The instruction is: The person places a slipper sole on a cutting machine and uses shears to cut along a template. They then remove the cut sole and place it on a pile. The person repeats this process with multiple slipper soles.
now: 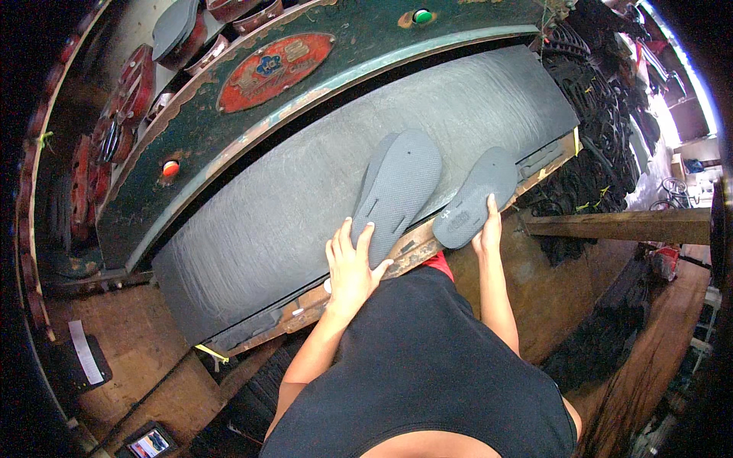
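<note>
- your black shirt (427,351) lies nearest, just below the worktop (252,221) that slants across in front of you.
- your left hand (351,263) is closed about the near end of two overlapping soles (408,179), grey and textured, fingers over one side and thumb at the other; you cannot tell from here how firmly it presses.
- these two reach out over the worktop, the upper one covering most of the lower, whose edge shows along the left.
- your right hand (486,229) is clamped on a single grey sole (477,191), thumb on its upper face, by the front edge of the worktop and apart from the other two.
- you seem to be at a hand-sorting or matching step, three pieces split between two hands.
- the next move probably calls for you to keep the overlapping soles lined up with the left hand, while the right brings the single sole across or lays it down flat.
- beyond, a dark green beam (366,46) carries a green button (422,15) and an orange button (170,168); mind both as you reach.
</note>
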Action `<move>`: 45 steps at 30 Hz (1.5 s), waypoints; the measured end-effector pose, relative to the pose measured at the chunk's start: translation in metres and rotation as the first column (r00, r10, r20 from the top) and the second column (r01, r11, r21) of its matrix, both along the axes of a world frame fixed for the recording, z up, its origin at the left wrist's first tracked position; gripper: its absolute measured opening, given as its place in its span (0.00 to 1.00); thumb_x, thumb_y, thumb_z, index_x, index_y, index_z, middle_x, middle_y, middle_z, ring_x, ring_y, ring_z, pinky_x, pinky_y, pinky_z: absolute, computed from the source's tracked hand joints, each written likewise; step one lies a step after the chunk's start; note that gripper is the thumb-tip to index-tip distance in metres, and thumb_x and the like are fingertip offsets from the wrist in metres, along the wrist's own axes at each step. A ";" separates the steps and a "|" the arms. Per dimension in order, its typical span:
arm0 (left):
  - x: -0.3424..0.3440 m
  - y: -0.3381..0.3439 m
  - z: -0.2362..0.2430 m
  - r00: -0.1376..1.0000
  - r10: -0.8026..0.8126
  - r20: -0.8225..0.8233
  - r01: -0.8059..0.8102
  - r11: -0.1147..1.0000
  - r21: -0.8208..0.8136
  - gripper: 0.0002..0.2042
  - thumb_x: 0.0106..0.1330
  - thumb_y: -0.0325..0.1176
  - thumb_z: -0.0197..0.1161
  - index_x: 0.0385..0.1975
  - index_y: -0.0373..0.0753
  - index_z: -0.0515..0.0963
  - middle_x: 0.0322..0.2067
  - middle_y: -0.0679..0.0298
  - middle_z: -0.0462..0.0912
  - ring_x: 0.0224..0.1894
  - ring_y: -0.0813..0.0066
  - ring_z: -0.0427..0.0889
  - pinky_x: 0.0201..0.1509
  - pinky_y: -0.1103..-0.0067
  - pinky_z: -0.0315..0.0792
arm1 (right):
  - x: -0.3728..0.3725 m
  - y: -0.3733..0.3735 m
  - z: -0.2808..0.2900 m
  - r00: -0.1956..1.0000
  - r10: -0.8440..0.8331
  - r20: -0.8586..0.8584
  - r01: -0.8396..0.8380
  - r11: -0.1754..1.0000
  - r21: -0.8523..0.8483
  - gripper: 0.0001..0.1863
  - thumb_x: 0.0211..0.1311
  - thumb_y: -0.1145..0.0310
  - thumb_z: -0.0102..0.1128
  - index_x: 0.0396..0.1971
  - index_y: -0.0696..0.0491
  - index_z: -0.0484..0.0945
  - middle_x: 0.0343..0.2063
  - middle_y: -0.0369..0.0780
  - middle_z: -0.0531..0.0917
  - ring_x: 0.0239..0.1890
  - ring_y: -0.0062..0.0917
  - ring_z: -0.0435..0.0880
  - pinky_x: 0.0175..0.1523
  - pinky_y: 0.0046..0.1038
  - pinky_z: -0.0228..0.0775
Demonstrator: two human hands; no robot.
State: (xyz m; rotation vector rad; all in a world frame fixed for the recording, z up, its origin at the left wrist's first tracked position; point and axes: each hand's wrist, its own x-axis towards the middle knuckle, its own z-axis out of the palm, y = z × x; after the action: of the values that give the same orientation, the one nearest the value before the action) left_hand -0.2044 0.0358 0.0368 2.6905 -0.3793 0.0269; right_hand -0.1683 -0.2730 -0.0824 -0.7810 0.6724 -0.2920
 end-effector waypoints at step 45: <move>-0.013 0.006 -0.014 0.995 -0.010 -0.103 -0.001 0.995 -0.101 0.51 0.43 0.45 0.82 0.69 0.42 0.62 0.68 0.43 0.61 0.69 0.43 0.62 0.72 0.56 0.59 | 0.000 -0.007 0.008 0.998 0.065 -0.009 -0.065 0.998 -0.008 0.32 0.71 0.52 0.59 0.64 0.59 0.66 0.62 0.43 0.75 0.62 0.33 0.75 0.69 0.39 0.64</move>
State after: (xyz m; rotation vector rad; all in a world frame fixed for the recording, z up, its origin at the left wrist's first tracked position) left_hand -0.2175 0.0419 0.0228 2.5788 -0.3427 -0.0925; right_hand -0.1686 -0.2797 -0.0743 -0.8109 0.6535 -0.2327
